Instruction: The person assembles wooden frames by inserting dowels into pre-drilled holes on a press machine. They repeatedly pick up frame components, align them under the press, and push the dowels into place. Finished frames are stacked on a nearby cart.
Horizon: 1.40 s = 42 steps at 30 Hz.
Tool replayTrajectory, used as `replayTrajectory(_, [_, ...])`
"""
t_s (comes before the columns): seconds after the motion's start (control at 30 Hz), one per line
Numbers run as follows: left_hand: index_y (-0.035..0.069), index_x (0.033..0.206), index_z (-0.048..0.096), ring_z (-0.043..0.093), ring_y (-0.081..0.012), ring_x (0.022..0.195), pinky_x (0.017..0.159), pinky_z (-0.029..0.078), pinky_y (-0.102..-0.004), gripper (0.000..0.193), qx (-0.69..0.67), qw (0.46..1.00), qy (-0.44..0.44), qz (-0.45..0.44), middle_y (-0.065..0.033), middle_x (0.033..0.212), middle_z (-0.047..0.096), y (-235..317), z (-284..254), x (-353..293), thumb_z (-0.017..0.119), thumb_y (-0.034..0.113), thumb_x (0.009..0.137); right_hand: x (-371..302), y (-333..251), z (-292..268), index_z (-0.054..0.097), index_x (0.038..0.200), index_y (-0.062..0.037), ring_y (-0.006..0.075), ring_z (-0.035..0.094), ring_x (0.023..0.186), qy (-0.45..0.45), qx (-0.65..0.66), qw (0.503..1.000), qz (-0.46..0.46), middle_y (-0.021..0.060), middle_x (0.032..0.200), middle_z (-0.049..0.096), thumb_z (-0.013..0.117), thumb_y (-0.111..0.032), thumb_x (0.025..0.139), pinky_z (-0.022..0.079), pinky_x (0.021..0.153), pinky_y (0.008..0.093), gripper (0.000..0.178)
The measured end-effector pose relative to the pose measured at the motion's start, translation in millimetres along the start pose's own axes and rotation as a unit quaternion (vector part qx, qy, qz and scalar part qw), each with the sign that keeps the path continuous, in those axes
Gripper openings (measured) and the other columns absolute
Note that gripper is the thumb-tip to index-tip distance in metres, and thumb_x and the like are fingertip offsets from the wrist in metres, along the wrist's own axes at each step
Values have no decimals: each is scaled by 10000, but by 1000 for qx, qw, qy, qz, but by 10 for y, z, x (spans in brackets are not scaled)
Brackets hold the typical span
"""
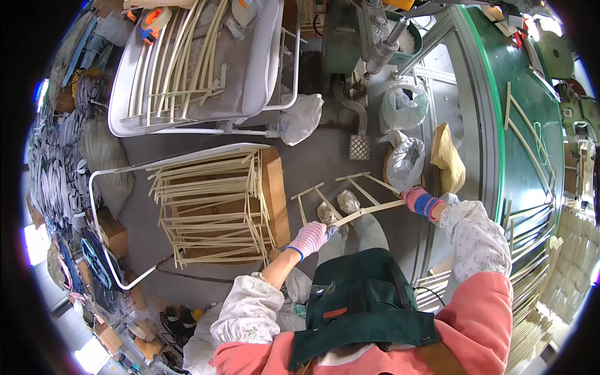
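My left hand [310, 239], in a pink-and-white striped glove, is closed on one end of a pale wooden slat frame [364, 212]. At its other end, my right hand [420, 201] grips it in a red and blue-purple glove. Thin slats run away from me and meet short crosspieces at their far ends. Whether this is one frame or two held together, I cannot tell. It hangs in front of my body, above my shoes. To the left, a stack of similar slat frames [209, 206] lies on a brown cardboard box [275, 197].
A white-framed padded seat [234, 103] at the far left carries long slats and a tape dispenser [154, 24]. Ahead stands a machine with a metal foot pedal [359, 147]. Plastic bags [405, 159] and a yellow sack [447, 159] stand beside the green worktable [528, 169] on the right.
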<state>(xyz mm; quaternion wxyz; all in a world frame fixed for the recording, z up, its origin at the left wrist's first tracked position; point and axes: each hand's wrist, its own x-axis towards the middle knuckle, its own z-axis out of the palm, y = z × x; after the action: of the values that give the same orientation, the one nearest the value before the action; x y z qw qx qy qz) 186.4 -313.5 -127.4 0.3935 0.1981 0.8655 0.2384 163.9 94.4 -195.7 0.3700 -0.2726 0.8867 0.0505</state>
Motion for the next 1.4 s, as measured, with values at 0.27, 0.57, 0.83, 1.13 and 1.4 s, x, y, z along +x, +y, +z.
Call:
replayTrajectory(0.27, [6, 651, 635, 597, -367, 606, 602, 484, -458, 577, 21, 998, 11, -57, -203, 608, 590, 155, -114, -71, 420, 479, 902, -4, -21, -33, 573, 964, -127, 282, 623, 702, 50, 28, 998, 37, 99, 762, 611, 455, -207, 850, 492, 603, 403, 182])
replayTrajectory(0.57, [7, 610, 615, 578, -377, 568, 572, 468, -462, 571, 12, 997, 79, -3, -219, 567, 559, 199, -128, -44, 430, 456, 912, 144, -71, -23, 557, 912, -109, 230, 610, 767, 77, -54, 994, 52, 92, 827, 627, 451, -212, 771, 443, 617, 388, 204])
replayTrajectory(0.83, [4, 609, 623, 584, -375, 577, 582, 476, -464, 568, -30, 998, 50, -7, -214, 575, 569, 293, -357, 28, 428, 444, 910, 220, 336, 283, 537, 871, -105, 265, 545, 690, 125, 105, 987, -7, 67, 727, 531, 465, -239, 736, 422, 614, 400, 203])
replayTrajectory(1.13, [-9, 654, 647, 608, -361, 621, 616, 483, -462, 523, -45, 997, 41, -40, -214, 624, 595, 571, -434, 184, 431, 408, 885, 55, 638, 101, 516, 821, -81, 270, 557, 669, 216, -9, 972, -91, 82, 729, 537, 535, -262, 650, 439, 589, 383, 249])
replayTrajectory(1.4, [-5, 688, 658, 608, -372, 645, 642, 480, -463, 547, -44, 998, 24, -44, -207, 644, 607, 707, -288, 196, 400, 427, 902, 53, 846, 672, 494, 767, -100, 236, 524, 621, 53, 146, 988, -23, 44, 661, 473, 508, -239, 738, 426, 559, 361, 143])
